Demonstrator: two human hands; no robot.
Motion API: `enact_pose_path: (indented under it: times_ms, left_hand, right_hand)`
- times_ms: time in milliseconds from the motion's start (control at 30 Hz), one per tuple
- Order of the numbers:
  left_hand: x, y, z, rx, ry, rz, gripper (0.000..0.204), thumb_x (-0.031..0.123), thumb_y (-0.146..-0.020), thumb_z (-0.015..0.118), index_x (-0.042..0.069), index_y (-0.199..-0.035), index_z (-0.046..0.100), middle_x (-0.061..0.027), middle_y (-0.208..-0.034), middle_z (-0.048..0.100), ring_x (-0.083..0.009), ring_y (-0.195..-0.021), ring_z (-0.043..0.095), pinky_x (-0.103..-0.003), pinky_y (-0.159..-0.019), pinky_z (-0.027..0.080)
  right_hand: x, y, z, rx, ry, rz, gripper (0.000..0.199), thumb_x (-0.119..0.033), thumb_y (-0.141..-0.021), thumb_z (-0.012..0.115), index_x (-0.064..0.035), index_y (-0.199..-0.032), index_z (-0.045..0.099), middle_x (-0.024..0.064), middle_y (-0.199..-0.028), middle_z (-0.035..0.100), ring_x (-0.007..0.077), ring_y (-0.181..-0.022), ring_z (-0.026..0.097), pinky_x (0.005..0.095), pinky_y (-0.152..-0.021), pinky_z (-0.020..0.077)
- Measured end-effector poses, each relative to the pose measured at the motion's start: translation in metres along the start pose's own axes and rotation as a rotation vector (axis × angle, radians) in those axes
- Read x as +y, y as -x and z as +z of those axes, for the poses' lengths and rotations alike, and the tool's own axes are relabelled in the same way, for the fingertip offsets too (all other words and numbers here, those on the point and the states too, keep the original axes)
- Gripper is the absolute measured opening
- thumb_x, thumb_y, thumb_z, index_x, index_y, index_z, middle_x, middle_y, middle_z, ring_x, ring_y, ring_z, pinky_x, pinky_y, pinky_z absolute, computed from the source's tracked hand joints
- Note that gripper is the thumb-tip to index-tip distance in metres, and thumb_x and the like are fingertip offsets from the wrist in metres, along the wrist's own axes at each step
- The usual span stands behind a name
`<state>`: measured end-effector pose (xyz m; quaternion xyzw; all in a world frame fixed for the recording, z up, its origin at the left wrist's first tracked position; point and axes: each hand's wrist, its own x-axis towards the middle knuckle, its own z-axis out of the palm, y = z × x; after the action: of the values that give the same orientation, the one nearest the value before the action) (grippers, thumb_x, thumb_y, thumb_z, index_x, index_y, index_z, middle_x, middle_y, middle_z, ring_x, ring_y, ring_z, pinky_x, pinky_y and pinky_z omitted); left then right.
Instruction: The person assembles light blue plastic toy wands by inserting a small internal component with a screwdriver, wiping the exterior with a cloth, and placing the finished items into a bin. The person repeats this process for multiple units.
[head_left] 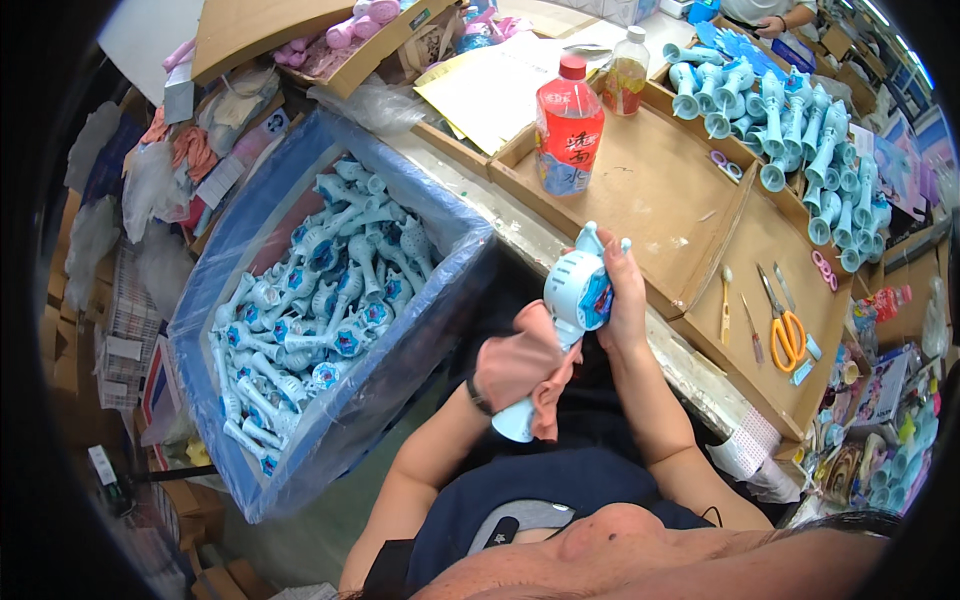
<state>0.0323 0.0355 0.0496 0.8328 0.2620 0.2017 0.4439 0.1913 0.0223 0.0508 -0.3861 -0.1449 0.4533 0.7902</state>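
Upright but tilted in front of me is a light blue plastic toy wand [568, 290], with a round head, small knobs on top and a flared foot. A dark blue and red picture sits on the side of its head. My right hand [626, 300] is closed around the head from the right. My left hand [497, 374] is mostly hidden by a salmon-coloured cloth [540, 335], which it presses around the wand's handle. Below the cloth the flared foot sticks out.
To the left stands a blue-lined bin [462, 250] heaped with similar wands [350, 270]. On the bench are a cardboard tray [660, 215], a red-labelled bottle [570, 130], a clear bottle [627, 75], orange-handled scissors [787, 335], a brush [726, 300] and more wands [825, 140]. Someone stands far right.
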Motion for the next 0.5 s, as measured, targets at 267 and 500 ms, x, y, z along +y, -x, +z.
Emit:
enact_pose_path:
  times_ms: [267, 500]
  left_hand:
    - [-0.026, 0.018, 0.038, -0.405, 1.239, -0.519, 0.025, 0.028, -0.093, 0.063, 0.004, -0.093, 0.058, -0.0092, -0.076, 0.063, -0.0236, -0.063, 0.062, -0.033, -0.067, 0.051]
    - [0.020, 0.009, -0.006, -0.464, 1.504, -0.843, 0.071, 0.073, -0.090, 0.039, 0.004, -0.076, 0.047, -0.0078, -0.053, 0.044, -0.0215, -0.038, 0.047, -0.038, -0.040, 0.044]
  right_hand:
    - [-0.019, -0.007, -0.023, -0.160, 0.029, -0.137, 0.064, -0.033, -0.095, 0.066, 0.0002, -0.139, 0.035, 0.0229, -0.108, 0.063, 0.0266, -0.099, 0.067, 0.0347, -0.082, 0.0562]
    - [0.001, -0.015, -0.016, -0.172, -0.324, 0.017, 0.056, -0.052, -0.102, 0.040, -0.0092, -0.138, 0.040, 0.0218, -0.120, 0.061, 0.0303, -0.108, 0.062, 0.0426, -0.090, 0.0536]
